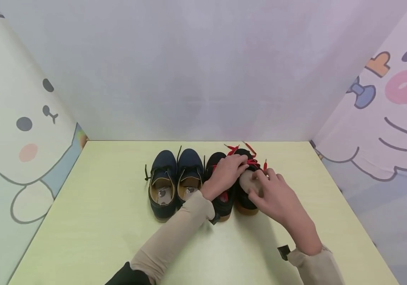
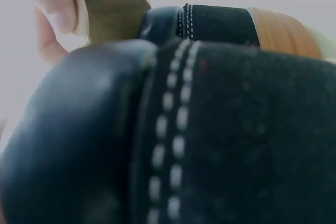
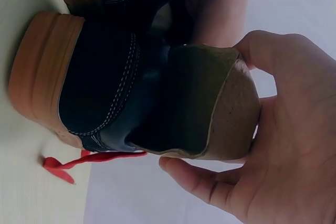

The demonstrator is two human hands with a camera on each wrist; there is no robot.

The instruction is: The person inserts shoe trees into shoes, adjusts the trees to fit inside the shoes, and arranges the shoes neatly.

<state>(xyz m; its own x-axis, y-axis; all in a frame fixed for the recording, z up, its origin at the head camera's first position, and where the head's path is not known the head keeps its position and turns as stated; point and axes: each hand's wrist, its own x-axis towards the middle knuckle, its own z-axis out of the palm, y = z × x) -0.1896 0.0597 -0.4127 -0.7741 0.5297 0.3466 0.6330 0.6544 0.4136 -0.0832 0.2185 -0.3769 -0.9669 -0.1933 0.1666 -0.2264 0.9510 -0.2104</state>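
Observation:
My right hand (image 1: 278, 196) pinches a beige insole (image 3: 236, 114) between thumb and fingers. Its curved heel end sticks up out of the black shoe with red laces (image 3: 100, 77) at the far right of the row. My left hand (image 1: 227, 171) reaches over the neighbouring black shoe (image 1: 222, 206), with its fingers curled on the lace area of the shoe holding the insole; its fingertips are partly hidden. Close up in the left wrist view, a dark heel with white double stitching (image 2: 173, 129) blocks most of the scene, and the insole (image 2: 115, 9) shows behind it.
Left of the black pair stand two navy shoes (image 1: 163, 178) with dark laces and tan linings, toes away from me. All sit on a pale yellow table (image 1: 100, 221). A plain pale backdrop (image 1: 203, 79) rises behind it, with cartoon-printed cloth (image 1: 395, 130) at both sides.

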